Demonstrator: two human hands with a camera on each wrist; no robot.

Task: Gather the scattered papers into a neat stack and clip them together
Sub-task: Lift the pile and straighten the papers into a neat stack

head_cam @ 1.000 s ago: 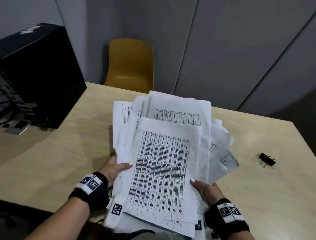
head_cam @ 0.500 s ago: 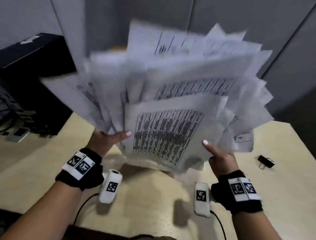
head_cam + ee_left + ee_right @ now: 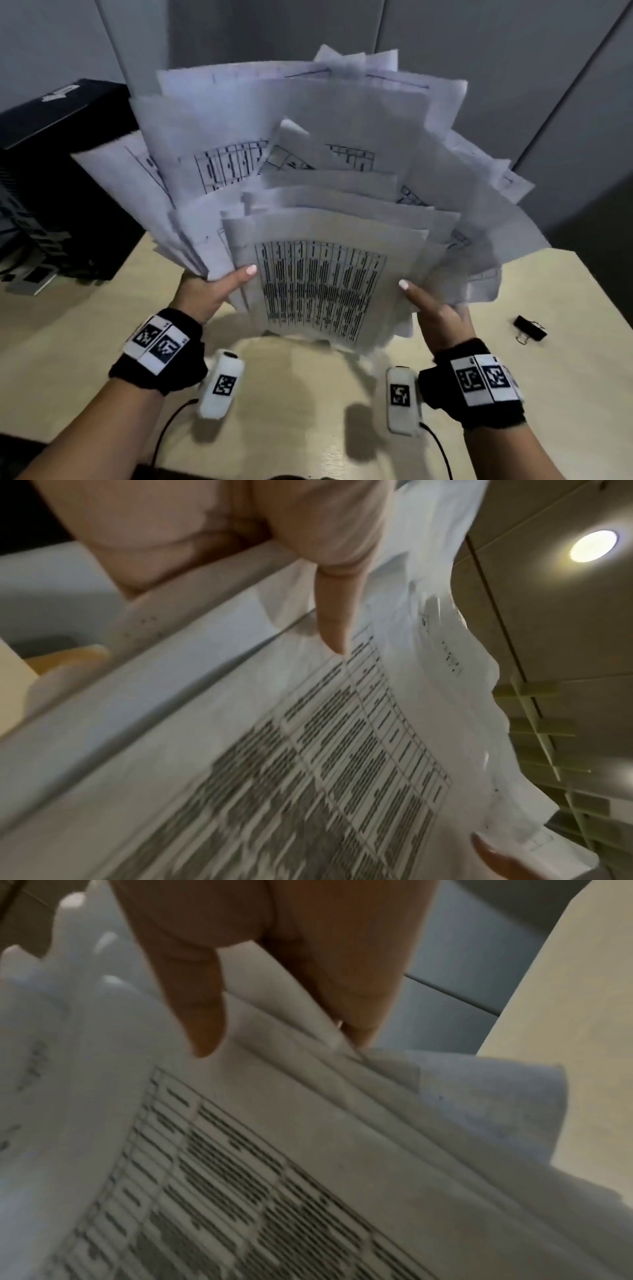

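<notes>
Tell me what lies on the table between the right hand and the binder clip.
Nothing: in the head view, bare table separates the right hand from the binder clip.

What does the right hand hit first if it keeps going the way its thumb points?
The papers: the right hand already grips their right edge, thumb pointing up across the front sheet. Past them, probably the grey wall; depth unclear.

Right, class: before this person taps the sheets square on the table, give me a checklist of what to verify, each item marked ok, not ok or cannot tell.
1. Left hand grips the papers: ok.
2. Right hand grips the papers' other side: ok.
3. Sheet edges aligned: not ok, they fan out unevenly.
4. Bare table below the papers for tapping: ok.
5. Binder clip on the table, beside the right hand: ok.
6. Every sheet gathered: cannot tell, the fan hides the table behind it.
</notes>
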